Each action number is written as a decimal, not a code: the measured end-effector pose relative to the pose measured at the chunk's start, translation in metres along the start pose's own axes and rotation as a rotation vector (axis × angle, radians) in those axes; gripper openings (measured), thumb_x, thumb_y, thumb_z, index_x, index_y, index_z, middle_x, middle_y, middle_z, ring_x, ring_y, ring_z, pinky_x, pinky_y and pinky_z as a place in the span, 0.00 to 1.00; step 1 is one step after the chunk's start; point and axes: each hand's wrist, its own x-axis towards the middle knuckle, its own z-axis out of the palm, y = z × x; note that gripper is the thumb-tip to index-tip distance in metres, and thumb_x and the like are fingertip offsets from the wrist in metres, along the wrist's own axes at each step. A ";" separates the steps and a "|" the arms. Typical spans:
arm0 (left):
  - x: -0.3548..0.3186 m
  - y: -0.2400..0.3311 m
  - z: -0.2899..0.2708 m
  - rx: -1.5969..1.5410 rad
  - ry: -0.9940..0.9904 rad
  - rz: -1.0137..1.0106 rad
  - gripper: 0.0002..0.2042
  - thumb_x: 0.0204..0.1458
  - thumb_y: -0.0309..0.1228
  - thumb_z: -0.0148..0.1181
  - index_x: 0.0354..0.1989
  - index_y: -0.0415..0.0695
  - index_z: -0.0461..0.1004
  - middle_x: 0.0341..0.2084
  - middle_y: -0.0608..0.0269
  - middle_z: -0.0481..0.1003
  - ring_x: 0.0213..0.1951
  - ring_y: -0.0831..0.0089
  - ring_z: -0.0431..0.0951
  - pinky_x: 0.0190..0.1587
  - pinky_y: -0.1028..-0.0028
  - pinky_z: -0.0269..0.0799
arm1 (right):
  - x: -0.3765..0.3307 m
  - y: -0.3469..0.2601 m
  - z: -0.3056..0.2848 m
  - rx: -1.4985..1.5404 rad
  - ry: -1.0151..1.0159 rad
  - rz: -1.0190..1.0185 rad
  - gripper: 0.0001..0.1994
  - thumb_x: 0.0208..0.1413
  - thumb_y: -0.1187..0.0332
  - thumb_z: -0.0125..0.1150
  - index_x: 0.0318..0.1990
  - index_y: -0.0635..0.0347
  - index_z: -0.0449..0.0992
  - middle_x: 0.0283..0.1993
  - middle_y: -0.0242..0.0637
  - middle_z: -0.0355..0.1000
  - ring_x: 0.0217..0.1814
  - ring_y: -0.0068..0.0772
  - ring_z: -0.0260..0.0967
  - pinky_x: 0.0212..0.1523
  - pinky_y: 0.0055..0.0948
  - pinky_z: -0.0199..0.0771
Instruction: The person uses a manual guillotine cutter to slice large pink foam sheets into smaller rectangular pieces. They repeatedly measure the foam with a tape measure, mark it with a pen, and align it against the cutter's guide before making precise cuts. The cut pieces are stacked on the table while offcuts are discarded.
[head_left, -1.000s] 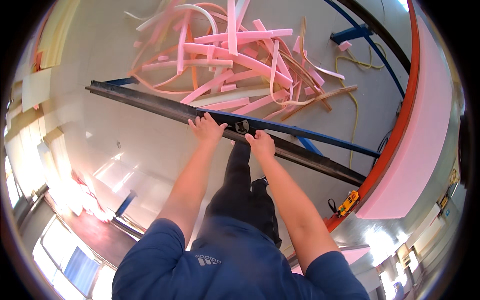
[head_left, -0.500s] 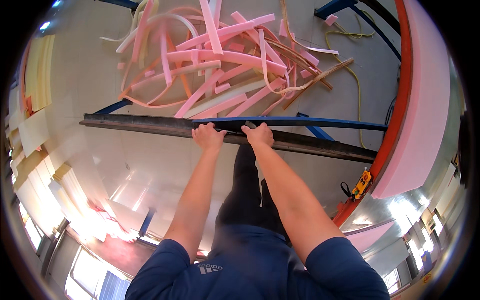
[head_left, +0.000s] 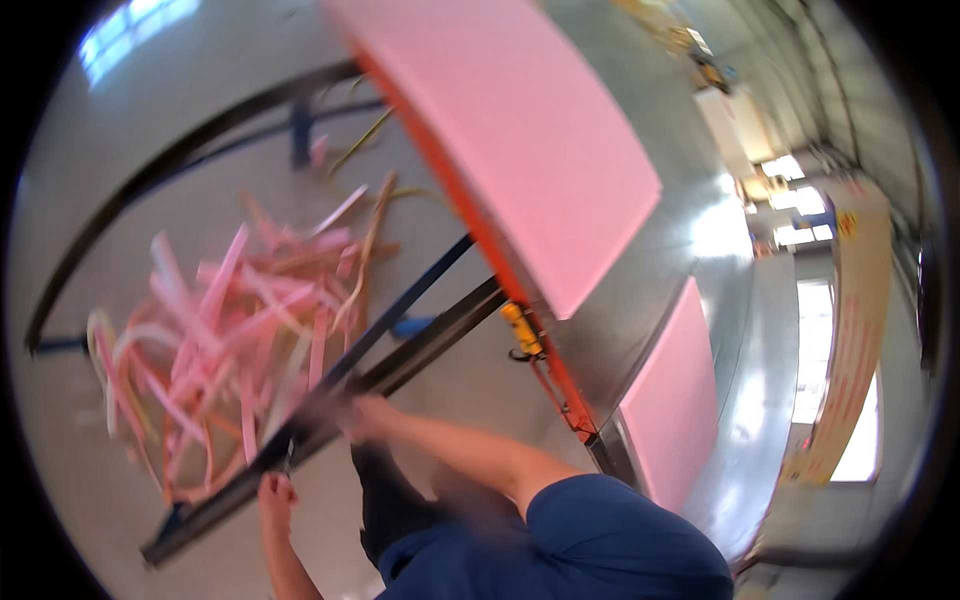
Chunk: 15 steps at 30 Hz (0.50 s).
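Grey floor (head_left: 465,375) fills the left side, and over on the right runs the metal tabletop (head_left: 603,335), orange (head_left: 482,240) all along its near edge! On it, the big pink slab (head_left: 520,130), lying close by that edge. Across on the floor, a tangle of strips (head_left: 220,315), mostly pink, some white, some brown, crossing every which way. Here's the dark rail (head_left: 440,340), the one at the hands, slanting from lower left up to the orange edge, between the person and the strips. Nearer on the right, a smaller slab (head_left: 675,405), pink again, well apart from the rail. Along the rail's far side, a slim blue bar (head_left: 410,300). Right hand (head_left: 362,416) up at the rail, all blur: clamped on it or not, I cannot tell! Left hand (head_left: 277,492), lower along the rail and just beside it, fingers curled together, grip unclear. By the orange edge, a yellow box (head_left: 521,328). Smallest, a thin sliver (head_left: 289,457) at the left fingertips, too blurred to name
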 end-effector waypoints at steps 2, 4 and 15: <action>0.002 -0.004 0.028 -0.128 -0.135 0.001 0.03 0.63 0.29 0.51 0.38 0.43 0.68 0.24 0.65 0.71 0.24 0.77 0.73 0.27 0.74 0.72 | -0.050 0.022 -0.033 -0.005 -0.051 0.138 0.26 0.33 0.45 0.75 0.26 0.61 0.76 0.29 0.49 0.76 0.31 0.48 0.75 0.31 0.43 0.73; 0.015 0.000 0.080 -0.162 -0.298 0.081 0.03 0.62 0.26 0.51 0.42 0.44 0.68 0.26 0.64 0.73 0.26 0.75 0.76 0.27 0.74 0.74 | -0.101 0.036 -0.090 -0.037 -0.109 0.183 0.28 0.35 0.41 0.75 0.27 0.60 0.77 0.27 0.47 0.75 0.29 0.43 0.73 0.28 0.43 0.72; -0.041 0.088 0.405 0.367 -1.006 0.208 0.09 0.58 0.29 0.60 0.43 0.40 0.72 0.34 0.63 0.75 0.38 0.71 0.76 0.43 0.71 0.75 | -0.301 0.256 -0.003 1.135 0.529 0.078 0.24 0.44 0.54 0.75 0.42 0.63 0.76 0.37 0.39 0.75 0.36 0.33 0.74 0.33 0.37 0.77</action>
